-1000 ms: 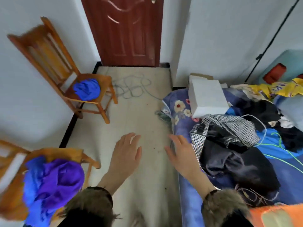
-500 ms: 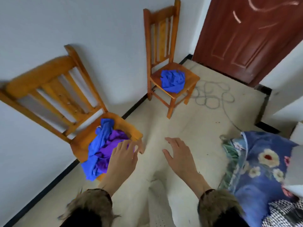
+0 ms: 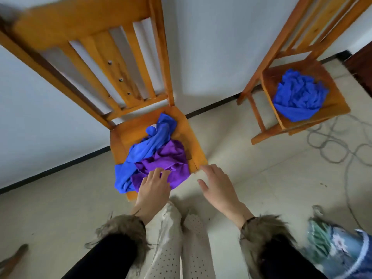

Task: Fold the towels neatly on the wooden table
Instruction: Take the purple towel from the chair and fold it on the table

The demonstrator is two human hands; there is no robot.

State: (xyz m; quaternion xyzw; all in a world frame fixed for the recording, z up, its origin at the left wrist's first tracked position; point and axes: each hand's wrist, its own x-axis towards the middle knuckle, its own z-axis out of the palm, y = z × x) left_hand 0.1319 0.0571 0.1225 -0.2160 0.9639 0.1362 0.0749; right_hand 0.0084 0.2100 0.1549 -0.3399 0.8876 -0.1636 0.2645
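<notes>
Fingers of the left hand (image 3: 154, 187) are spread open over the purple towel (image 3: 165, 164), touching or just above it, gripping nothing; right hand (image 3: 218, 185) is open too, fingers by the seat corner of the near chair (image 3: 193, 137). Purple towel lies tangled with a blue towel (image 3: 149, 143) hanging off the seat edge, so pulling one likely drags the other to the floor. Beyond, another blue towel (image 3: 298, 95) sits crumpled on the far chair (image 3: 334, 105).
</notes>
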